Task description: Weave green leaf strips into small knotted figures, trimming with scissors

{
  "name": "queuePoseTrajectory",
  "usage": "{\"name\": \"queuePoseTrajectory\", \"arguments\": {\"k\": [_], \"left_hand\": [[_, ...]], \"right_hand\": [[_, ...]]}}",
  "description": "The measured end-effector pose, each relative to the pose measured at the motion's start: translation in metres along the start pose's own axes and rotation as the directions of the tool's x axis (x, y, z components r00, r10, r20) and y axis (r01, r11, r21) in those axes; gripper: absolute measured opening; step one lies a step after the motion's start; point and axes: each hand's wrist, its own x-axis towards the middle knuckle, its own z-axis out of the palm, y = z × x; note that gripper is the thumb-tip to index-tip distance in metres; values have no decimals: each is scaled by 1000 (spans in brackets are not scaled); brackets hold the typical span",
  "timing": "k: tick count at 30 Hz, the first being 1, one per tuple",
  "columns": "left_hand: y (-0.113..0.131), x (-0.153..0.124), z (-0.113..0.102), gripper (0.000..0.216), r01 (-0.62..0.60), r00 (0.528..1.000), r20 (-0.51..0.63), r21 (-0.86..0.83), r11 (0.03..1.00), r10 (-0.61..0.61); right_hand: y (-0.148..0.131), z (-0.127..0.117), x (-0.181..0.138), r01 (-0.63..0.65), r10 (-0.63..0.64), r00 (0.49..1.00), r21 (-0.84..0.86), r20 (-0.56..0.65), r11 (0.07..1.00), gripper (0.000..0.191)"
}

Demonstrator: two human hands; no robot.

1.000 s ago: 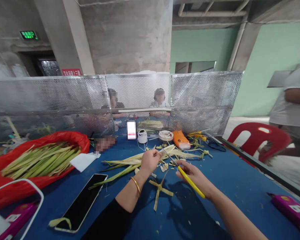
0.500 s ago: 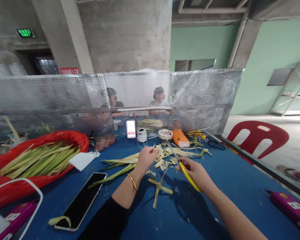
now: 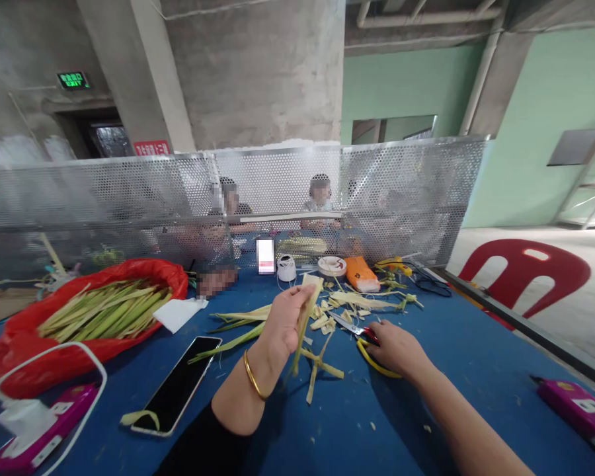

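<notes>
My left hand (image 3: 281, 325) pinches a pale, flat strip of leaf (image 3: 309, 299) between thumb and fingers, upright above the table. On the table to the right, my right hand (image 3: 399, 347) is closed over the handles of a pair of scissors (image 3: 346, 322), their blades pointing away to the left and a yellow loop below the fingers. A small cross-shaped piece made of leaf strips (image 3: 318, 363) lies between my two hands. Several pale leaf scraps (image 3: 322, 321) are scattered beyond it, and longer green leaves (image 3: 238, 342) stretch out behind my left wrist.
A red bag (image 3: 10, 344) full of leaves stands at the left. Nearby lie a phone (image 3: 178, 387), a purple power strip (image 3: 74, 410) and white paper (image 3: 178, 313). Thread (image 3: 286, 268), tape (image 3: 331, 266), an orange packet (image 3: 361, 274) and a perforated metal screen (image 3: 277, 172) are farther back.
My left hand has turned and now holds the leaf strip upright. My right hand has lowered the scissors toward the table, their blades now lying lower. The view has shifted slightly left.
</notes>
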Motion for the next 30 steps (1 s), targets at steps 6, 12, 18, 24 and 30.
{"name": "queuePoseTrajectory", "arguments": {"k": [6,12,18,24,30], "left_hand": [[-2,9,-4,7,69,988,-126,-156,985,-89],[-2,29,-13,9,7,970,-236,-211,978,-58],[6,42,-26,10,-62,958,-286,-285,956,-24],[7,51,-35,15,-144,942,-334,-351,925,20],[-2,48,-29,15,-124,939,-343,-381,916,-16]], "right_hand": [[1,7,3,-4,3,1000,61,18,998,35],[11,-1,4,-60,56,998,311,21,949,53],[0,-8,3,-104,59,994,744,87,660,50],[-14,-7,-2,-37,-18,999,928,47,371,62],[-18,3,1,60,-106,994,922,-21,382,59]]}}
